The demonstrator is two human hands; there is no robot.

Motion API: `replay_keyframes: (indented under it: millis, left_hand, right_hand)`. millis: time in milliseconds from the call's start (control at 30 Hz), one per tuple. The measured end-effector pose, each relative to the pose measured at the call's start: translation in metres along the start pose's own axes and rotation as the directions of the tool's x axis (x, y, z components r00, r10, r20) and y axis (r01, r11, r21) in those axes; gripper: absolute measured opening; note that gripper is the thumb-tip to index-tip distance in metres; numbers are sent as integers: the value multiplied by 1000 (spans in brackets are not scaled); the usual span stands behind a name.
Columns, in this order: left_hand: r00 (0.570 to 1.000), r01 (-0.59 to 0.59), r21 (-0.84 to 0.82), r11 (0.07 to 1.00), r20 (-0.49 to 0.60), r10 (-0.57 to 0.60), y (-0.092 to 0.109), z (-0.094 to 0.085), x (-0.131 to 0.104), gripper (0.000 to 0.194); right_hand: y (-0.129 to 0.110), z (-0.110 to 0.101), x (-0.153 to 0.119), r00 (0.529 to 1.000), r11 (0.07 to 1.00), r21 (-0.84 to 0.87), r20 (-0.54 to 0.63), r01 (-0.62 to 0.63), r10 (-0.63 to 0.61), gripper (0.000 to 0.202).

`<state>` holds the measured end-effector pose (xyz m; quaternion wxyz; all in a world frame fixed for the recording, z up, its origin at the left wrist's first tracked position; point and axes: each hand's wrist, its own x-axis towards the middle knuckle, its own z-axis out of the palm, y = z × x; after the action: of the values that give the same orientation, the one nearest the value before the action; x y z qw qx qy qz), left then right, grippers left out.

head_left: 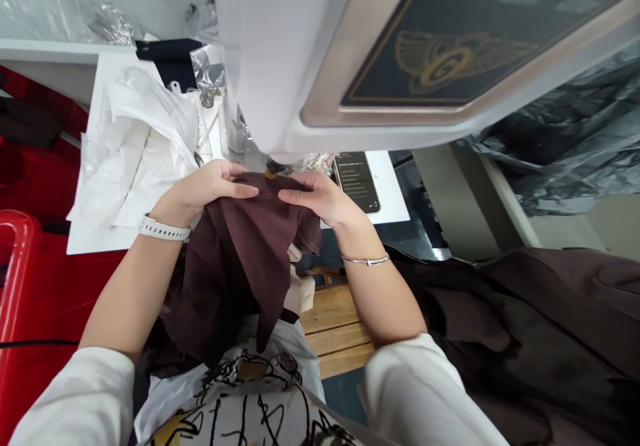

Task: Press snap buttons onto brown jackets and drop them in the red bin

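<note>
Cloth [250, 239], dark brown, sits at frame centre, left hand [213, 187] and right hand [323, 198] both pinching its upper edge! White machine [270, 53] looms top right; phone [358, 181] lies right of centre, red crate [27, 246] far left.

Machine [267, 53] cut off @ top edge; panel's [480, 39] upper marks blurred. Phone [359, 181] txt too sm. to read. L hand [210, 186] & R hand [323, 198]: some fingers hidden by cloth [235, 246]. Bin [23, 246] cut off @ left edge.
</note>
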<state>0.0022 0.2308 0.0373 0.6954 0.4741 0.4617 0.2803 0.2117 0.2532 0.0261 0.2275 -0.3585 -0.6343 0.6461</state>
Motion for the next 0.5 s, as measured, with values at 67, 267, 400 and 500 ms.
replay_keyframes:
  millis: [67,267,400,500]
  left_hand:
    - [999,-41,32,999,-27,42,-1,-2,5,33]
    - [999,-27,13,1000,-25,27,-4,-2,12,32]
    - [1000,2,-46,999,-11,-2,-5,-2,12,33]
    - [1000,-4,-58,998,-11,3,-4,-3,14,32]
  right_hand:
    - [0,-2,5,1000,999,40,-9,25,-25,23]
    - [5,-3,11,1000,999,38,-16,-8,9,19]
    - [4,-1,10,998,1000,14,-60,-28,29,21]
    - [1,0,10,997,999,2,-53,-54,54,24]
